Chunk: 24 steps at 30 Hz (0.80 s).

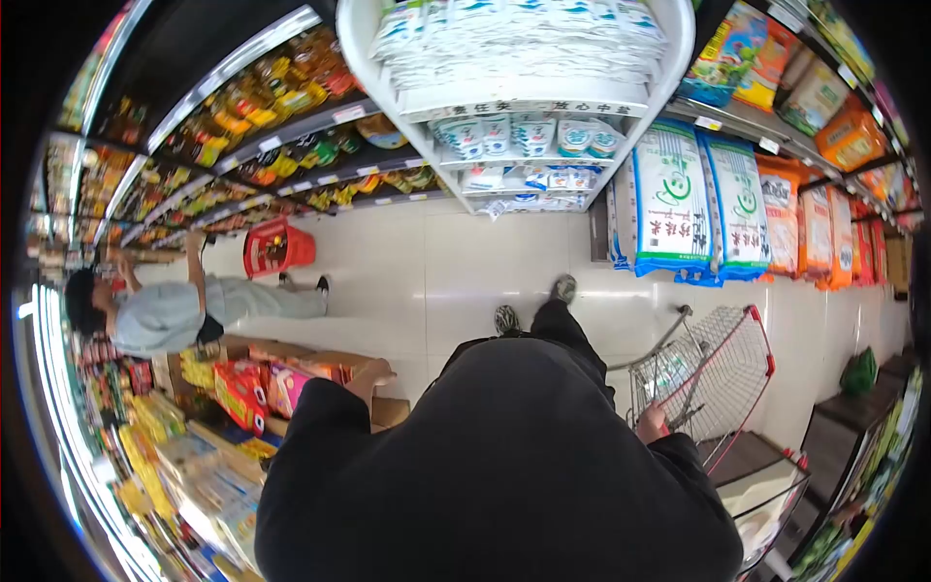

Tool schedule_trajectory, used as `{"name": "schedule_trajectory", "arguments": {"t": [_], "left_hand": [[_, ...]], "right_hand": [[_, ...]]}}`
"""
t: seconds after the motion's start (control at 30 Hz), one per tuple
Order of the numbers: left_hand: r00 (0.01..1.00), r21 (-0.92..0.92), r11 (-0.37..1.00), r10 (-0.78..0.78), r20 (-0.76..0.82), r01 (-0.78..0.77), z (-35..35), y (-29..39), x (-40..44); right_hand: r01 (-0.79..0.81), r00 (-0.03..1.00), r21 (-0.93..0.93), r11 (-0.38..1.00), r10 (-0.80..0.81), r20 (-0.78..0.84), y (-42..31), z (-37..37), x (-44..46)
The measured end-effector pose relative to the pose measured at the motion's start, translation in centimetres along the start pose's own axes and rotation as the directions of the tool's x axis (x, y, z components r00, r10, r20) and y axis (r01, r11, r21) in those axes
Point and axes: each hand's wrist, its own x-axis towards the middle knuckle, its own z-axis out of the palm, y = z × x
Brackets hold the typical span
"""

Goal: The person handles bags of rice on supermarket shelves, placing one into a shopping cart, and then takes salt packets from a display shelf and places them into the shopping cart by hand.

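Note:
My right hand [652, 423] is closed around the red handle of a wire shopping cart [732, 364]. Inside the cart lies a clear plastic-wrapped item [669, 371] whose kind I cannot make out. At my other side, my left hand [370, 376] hangs with loosely extended fingers and nothing visible in it. It is nearest to a cardboard display box [390, 411] stacked with red and pink packets [242, 396]; whether it touches the box I cannot tell.
Ahead stands a white shelf unit [548, 109] of white bags. Big rice sacks [669, 199] line the right; bottles [262, 102] fill the left shelves. A person [160, 315] stands at the left near a red basket [279, 247]. Tiled floor [417, 262] runs between.

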Motion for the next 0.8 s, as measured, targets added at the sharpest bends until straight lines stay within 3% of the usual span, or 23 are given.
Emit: {"name": "schedule_trajectory", "arguments": {"t": [0.07, 0.13, 0.23, 0.27, 0.33, 0.43, 0.5, 0.73, 0.8], "left_hand": [[0.997, 0.055, 0.996, 0.072, 0.041, -0.075, 0.4, -2.4, 5.2], [0.949, -0.132, 0.988, 0.040, -0.312, -0.085, -2.6, -0.9, 8.3], [0.961, -0.272, 0.955, 0.037, -0.274, -0.115, -15.2, 7.8, 5.7], [0.951, -0.277, 0.948, 0.066, -0.302, -0.153, -18.0, 9.7, 6.4], [0.898, -0.180, 0.933, 0.227, -0.377, -0.312, -24.0, 13.3, 6.9], [0.866, -0.105, 0.922, 0.305, -0.397, -0.373, -32.7, 17.4, 6.7], [0.792, -0.076, 0.867, 0.411, -0.452, -0.493, -38.0, 19.0, 5.5], [0.708, 0.110, 0.813, 0.557, -0.433, -0.572, -49.8, 20.7, 6.6], [0.561, 0.317, 0.744, 0.658, -0.502, -0.589, -52.7, 21.2, 5.3]], "right_hand": [[-0.123, 0.992, -0.114, 0.986, 0.121, -0.022, -4.2, 1.2, -4.2], [-0.171, 0.984, -0.131, 0.977, 0.162, -0.075, -11.1, 1.2, -11.2], [-0.087, 0.986, 0.048, 0.995, 0.093, -0.139, -15.2, 3.8, -15.3], [-0.172, 0.983, 0.024, 0.985, 0.173, -0.059, -15.9, 4.9, -15.7], [-0.193, 0.980, 0.026, 0.981, 0.193, -0.041, -15.2, 8.0, -15.7], [-0.211, 0.977, -0.002, 0.977, 0.211, -0.003, -17.1, 9.9, -17.3], [-0.223, 0.975, -0.012, 0.975, 0.223, 0.013, -18.5, 11.0, -19.2], [-0.196, 0.981, 0.030, 0.980, 0.196, 0.011, -23.1, 13.7, -26.7], [-0.211, 0.976, 0.086, 0.974, 0.215, -0.035, -26.0, 13.3, -29.6]]}}
